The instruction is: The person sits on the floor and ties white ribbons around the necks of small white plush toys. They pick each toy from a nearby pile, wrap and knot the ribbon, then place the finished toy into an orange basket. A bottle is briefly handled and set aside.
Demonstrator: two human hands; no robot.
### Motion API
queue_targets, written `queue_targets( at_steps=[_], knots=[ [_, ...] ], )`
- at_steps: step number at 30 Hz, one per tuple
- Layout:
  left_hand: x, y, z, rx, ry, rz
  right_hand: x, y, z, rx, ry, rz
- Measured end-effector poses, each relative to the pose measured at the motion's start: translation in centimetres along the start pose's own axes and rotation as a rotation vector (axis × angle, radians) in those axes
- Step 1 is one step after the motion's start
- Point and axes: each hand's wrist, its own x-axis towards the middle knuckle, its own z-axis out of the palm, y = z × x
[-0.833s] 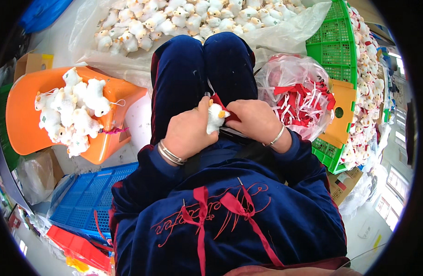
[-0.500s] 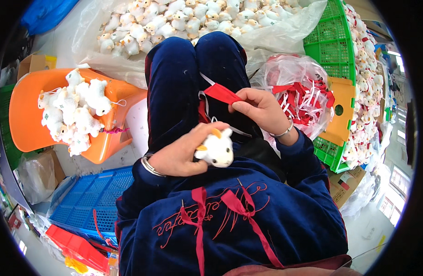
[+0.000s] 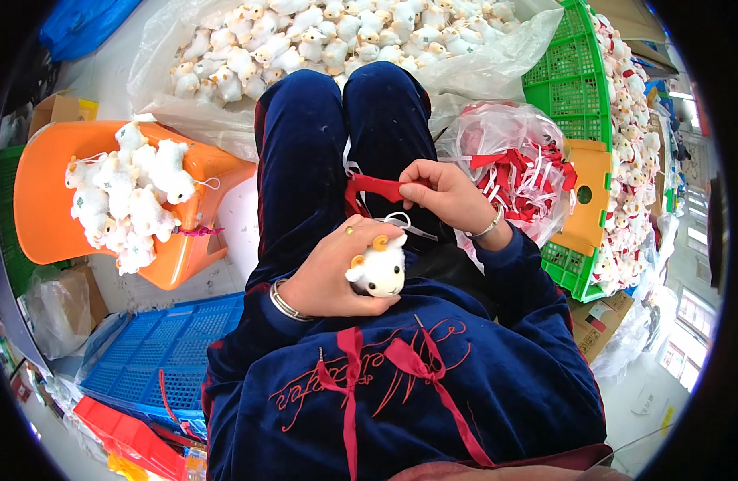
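White plush horned sheep toy (image 3: 381, 271) is, in the head view, over the near edge of the navy velvet lap (image 3: 301, 160), the left hand (image 3: 329, 268) wrapped around it. The right hand (image 3: 441, 194) pinches a red cloth strip (image 3: 375, 186). Better grip softly and keep the strip untwisted. Since the earlier frame, the strip sank and the toy's face turned toward the waist.

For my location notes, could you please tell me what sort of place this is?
Most likely a soft-toy workshop: the left hand holds a white plush animal, a heap of similar ones lies ahead, and a clear bag of red strips sits to the right.
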Motion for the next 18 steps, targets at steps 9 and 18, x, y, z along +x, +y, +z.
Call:
queue_targets(
  at_steps=[9,18],
  knots=[
    [-0.8,0.1,-0.9,-0.126,-0.09,0.052,-0.5,-1.3,0.6,-0.162,-0.065,0.028],
    [-1.0,-0.4,-1.3,-0.109,0.023,0.022,-1.3,-1.2,2.6,0.037,-0.171,-0.062]
  ],
)
